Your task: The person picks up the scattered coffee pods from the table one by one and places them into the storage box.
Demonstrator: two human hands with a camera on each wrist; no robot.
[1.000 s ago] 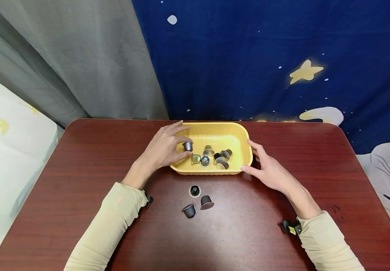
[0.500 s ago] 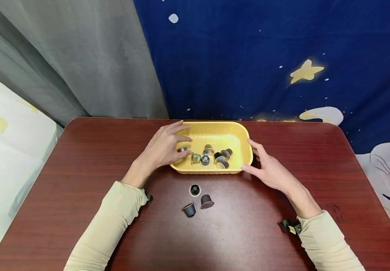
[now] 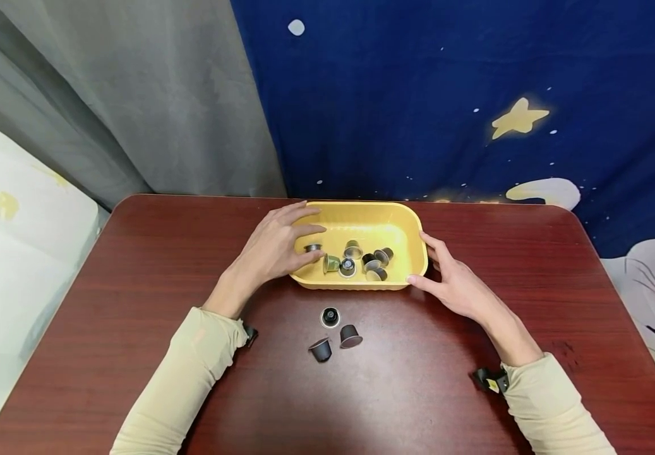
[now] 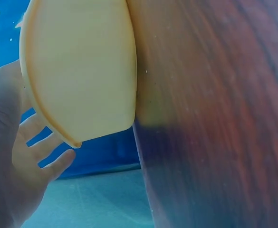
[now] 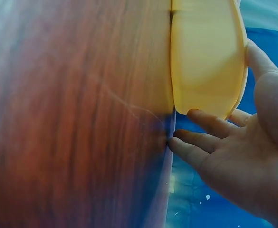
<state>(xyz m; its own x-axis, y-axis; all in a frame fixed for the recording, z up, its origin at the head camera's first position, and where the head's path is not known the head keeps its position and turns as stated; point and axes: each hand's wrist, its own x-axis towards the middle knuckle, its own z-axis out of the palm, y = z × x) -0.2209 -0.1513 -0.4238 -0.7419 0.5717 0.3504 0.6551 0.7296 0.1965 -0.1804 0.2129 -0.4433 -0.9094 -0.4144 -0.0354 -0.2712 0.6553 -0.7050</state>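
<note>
My left hand hovers at the left end of a yellow plastic bin, its fingers spread over the rim and holding nothing. Below the fingers lies a grey coffee capsule, partly hidden by the hand. Further along the bin floor are a green capsule, a silver-rimmed capsule and several other dark and silver ones. My right hand touches the bin's right end with thumb and fingers extended; in the right wrist view the thumb reaches the rim and the fingers lie beside the yellow wall.
On the reddish-brown table, in front of the bin, are three dark capsules: one showing its silver rim, one tilted capsule, and one on its side. A blue curtain hangs behind the table's far edge.
The grey capsule between my left thumb and fingers has been let go and dropped into the bin's left end. My right hand stays at the bin.
</note>
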